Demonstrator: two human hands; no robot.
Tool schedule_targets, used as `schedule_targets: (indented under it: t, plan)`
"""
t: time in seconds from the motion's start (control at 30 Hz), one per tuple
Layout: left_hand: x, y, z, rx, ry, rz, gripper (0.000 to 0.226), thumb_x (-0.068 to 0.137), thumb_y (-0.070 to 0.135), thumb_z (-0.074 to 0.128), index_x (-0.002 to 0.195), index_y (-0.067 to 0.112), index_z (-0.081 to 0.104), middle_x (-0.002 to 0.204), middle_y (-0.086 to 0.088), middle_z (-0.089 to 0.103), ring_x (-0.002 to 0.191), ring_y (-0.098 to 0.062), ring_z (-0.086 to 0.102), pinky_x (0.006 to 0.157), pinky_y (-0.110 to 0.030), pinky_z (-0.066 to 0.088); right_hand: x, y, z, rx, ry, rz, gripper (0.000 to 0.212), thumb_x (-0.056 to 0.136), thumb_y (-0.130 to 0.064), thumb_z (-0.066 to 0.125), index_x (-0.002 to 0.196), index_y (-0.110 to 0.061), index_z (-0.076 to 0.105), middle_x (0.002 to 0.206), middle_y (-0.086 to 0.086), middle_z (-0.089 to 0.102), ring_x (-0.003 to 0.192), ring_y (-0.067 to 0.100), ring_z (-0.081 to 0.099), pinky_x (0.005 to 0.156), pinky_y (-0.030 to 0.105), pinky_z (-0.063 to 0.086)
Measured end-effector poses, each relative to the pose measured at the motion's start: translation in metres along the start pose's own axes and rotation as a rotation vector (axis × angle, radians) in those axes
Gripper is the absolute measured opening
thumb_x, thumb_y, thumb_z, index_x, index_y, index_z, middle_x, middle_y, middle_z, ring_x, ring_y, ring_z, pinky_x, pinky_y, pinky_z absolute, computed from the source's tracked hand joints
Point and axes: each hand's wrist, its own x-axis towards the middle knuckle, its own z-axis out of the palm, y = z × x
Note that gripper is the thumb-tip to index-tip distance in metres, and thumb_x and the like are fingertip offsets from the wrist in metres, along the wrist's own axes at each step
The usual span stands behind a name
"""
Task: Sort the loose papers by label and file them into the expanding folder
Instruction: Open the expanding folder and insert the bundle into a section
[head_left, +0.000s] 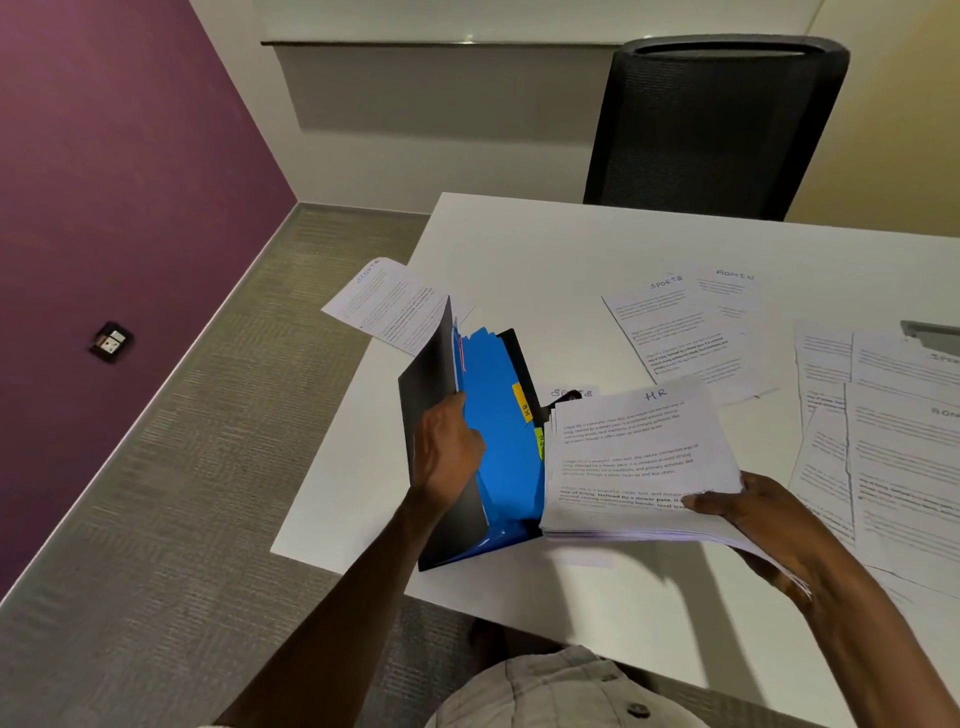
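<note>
I read this as the first filing step, with most of the job left. My right hand (748, 525) grips a thick stack headed HR (641, 462), thumb on top and fingers beneath, held just above the table (519, 244) with its left edge against the open mouth of the expanding folder (493, 441). My left hand (449, 447) holds the black front cover back, fingers curled over its edge and into the blue pockets, so the mouth stands open. A yellow tab (523, 402) on a blue divider seems to read HR, right beside the stack; below it is a green tab (539, 442) I cannot read. The sorting looks well on, since the HR sheets are gathered, but I cannot tell whether any pocket holds paper yet. Left to file: a pair of sheets headed SPORTS and ADMIN (691, 327) farther back on the table, a spread of more papers at the right edge (883, 431), another SPORTS sheet (569, 393) peeking from behind the stack, and one sheet (387, 304) hanging over the table's far left edge behind the folder.
</note>
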Motion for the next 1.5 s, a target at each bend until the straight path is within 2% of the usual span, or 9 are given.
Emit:
schedule_targets:
  t: [0.27, 0.47, 0.6, 0.7, 0.83, 0.97, 1.03, 1.23, 1.5]
  plan:
    - [0.001, 0.002, 0.002, -0.007, -0.035, -0.01, 0.037, 0.095, 0.005, 0.061, 0.129, 0.015, 0.05, 0.136, -0.005, 0.056, 0.089, -0.007, 0.057, 0.058, -0.011, 0.047, 0.001, 0.001, -0.001, -0.047, 0.009, 0.01, 0.02, 0.082, -0.003, 0.07, 0.1, -0.012, 0.074, 0.096, 0.006, 0.076, 0.091, 0.03, 0.071, 0.091, 0.042, 0.05]
    - [0.001, 0.004, 0.002, 0.021, -0.037, -0.019, 0.04, 0.096, 0.006, 0.059, 0.134, 0.014, 0.048, 0.133, -0.005, 0.057, 0.07, -0.001, 0.05, 0.058, -0.01, 0.046, -0.014, -0.018, 0.004, -0.106, -0.036, -0.109, 0.024, 0.085, 0.002, 0.067, 0.101, -0.015, 0.07, 0.091, -0.002, 0.076, 0.069, 0.001, 0.07, 0.06, 0.013, 0.049]
    - [0.0, 0.006, 0.0, 0.041, -0.024, -0.02, 0.031, 0.095, 0.009, 0.06, 0.124, 0.017, 0.052, 0.124, -0.003, 0.06, 0.069, -0.001, 0.051, 0.06, -0.019, 0.055, -0.026, -0.04, 0.008, -0.131, -0.136, -0.235, 0.037, 0.086, 0.0, 0.068, 0.116, -0.02, 0.064, 0.103, -0.008, 0.075, 0.089, 0.006, 0.072, 0.076, 0.021, 0.057]
    - [-0.001, 0.007, -0.004, 0.052, -0.018, -0.03, 0.04, 0.094, 0.007, 0.06, 0.133, 0.014, 0.052, 0.116, -0.004, 0.062, 0.068, -0.002, 0.051, 0.072, -0.031, 0.06, -0.027, -0.061, 0.02, -0.243, 0.086, -0.423, 0.038, 0.087, -0.004, 0.066, 0.115, -0.029, 0.059, 0.102, -0.018, 0.069, 0.086, -0.004, 0.065, 0.07, 0.019, 0.048]
    - [-0.003, 0.008, -0.009, 0.058, -0.028, -0.016, 0.042, 0.094, 0.012, 0.063, 0.134, 0.017, 0.05, 0.133, -0.007, 0.058, 0.106, -0.019, 0.063, 0.075, -0.025, 0.058, -0.01, -0.085, 0.058, -0.295, 0.397, -0.634, 0.03, 0.087, -0.004, 0.058, 0.116, -0.011, 0.051, 0.08, -0.001, 0.06, 0.065, 0.004, 0.054, 0.049, 0.012, 0.036]
    - [-0.005, 0.012, -0.015, 0.058, -0.059, -0.018, 0.044, 0.096, 0.014, 0.062, 0.138, 0.016, 0.047, 0.132, -0.006, 0.058, 0.112, -0.022, 0.063, 0.076, -0.02, 0.052, 0.007, -0.102, 0.105, -0.389, 0.388, -0.849, 0.03, 0.096, -0.004, 0.046, 0.125, -0.006, 0.044, 0.077, -0.005, 0.056, 0.059, 0.0, 0.05, 0.048, 0.007, 0.038]
    - [-0.007, 0.013, -0.018, 0.055, -0.057, -0.02, 0.048, 0.096, 0.013, 0.062, 0.141, 0.016, 0.046, 0.133, -0.006, 0.058, 0.11, -0.021, 0.063, 0.076, -0.019, 0.051, 0.017, -0.1, 0.123, -0.417, 0.336, -0.904, 0.029, 0.1, -0.013, 0.041, 0.129, -0.01, 0.039, 0.091, 0.001, 0.064, 0.066, 0.008, 0.059, 0.055, 0.019, 0.05]
    - [-0.006, 0.01, -0.026, 0.024, -0.038, -0.01, 0.037, 0.095, 0.014, 0.063, 0.129, 0.015, 0.05, 0.123, -0.004, 0.062, 0.084, -0.013, 0.06, 0.045, -0.008, 0.039, 0.034, -0.07, 0.158, -0.544, 0.15, -0.782, 0.035, 0.1, -0.019, 0.044, 0.133, -0.021, 0.03, 0.094, 0.002, 0.062, 0.071, 0.014, 0.063, 0.058, 0.033, 0.06]
    - [-0.011, 0.005, -0.031, 0.028, -0.058, 0.007, 0.043, 0.094, 0.016, 0.063, 0.135, 0.012, 0.05, 0.129, -0.008, 0.061, 0.09, -0.018, 0.06, 0.056, -0.008, 0.041, 0.05, -0.072, 0.18, -0.703, 0.058, -0.613, 0.041, 0.096, -0.014, 0.054, 0.13, -0.014, 0.032, 0.08, -0.003, 0.047, 0.063, 0.007, 0.049, 0.049, 0.017, 0.039]
